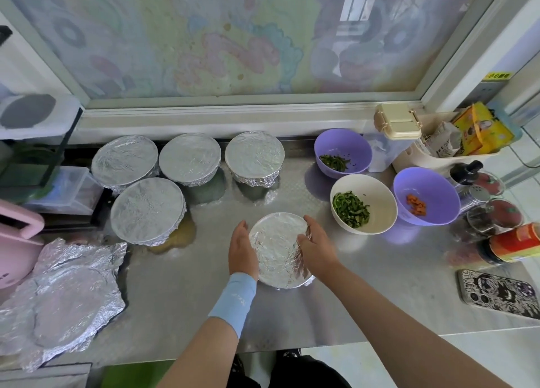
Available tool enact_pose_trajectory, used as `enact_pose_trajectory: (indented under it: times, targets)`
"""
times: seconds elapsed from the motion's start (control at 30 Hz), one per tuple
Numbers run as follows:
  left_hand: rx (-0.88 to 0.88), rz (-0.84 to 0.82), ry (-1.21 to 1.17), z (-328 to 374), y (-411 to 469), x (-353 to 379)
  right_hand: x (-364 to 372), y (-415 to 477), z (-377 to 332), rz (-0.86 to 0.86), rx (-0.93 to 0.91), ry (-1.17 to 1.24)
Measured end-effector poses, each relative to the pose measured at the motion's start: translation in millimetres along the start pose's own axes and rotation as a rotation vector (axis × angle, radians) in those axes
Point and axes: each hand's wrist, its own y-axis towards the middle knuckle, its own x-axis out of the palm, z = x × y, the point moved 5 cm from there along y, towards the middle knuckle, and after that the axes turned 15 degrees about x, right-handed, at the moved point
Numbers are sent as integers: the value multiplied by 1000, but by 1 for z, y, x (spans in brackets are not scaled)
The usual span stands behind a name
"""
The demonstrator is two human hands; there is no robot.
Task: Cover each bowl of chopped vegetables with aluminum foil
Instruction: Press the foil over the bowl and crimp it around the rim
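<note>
I see the foil-covered bowl (277, 241) near the front middle of the steel surface (190, 294), and both hands are on it. My left hand (242, 249) lies flat against its left side, fingers fairly straight along the foil at the rim. My right hand (317, 250) cups the right side, with the thumb on the foil top and the fingers curled round the rim. The bowl sits directly between the two palms, touching both.

Behind and to the left stand four other bowls already wrapped in foil: three in a back row (125, 161) (190, 157) (254, 155) and one in front of them (147, 211). To the right are three uncovered bowls: a purple bowl (350, 142) with green strips, a white bowl (380, 200) with more green strips, and a second purple bowl (438, 189) with orange pieces. Loose foil sheets (67, 300) lie crumpled at the far left edge.
</note>
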Motion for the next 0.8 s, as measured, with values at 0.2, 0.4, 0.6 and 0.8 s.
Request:
enact_pose_trajectory:
  times: [0.2, 0.4, 0.6, 0.8]
  targets:
    - [-18, 178, -20, -13, -38, -11, 20, -17, 10, -14, 95, 156]
    - [-138, 92, -179, -19, -20, -5, 32, -33, 17, -123, 27, 51]
    - [-95, 32, -94, -10, -17, -12, 29, -34, 17, -129, -70, -134]
    - [28, -82, 67, -5, -15, -10, 27, -33, 15, -118, -107, -184]
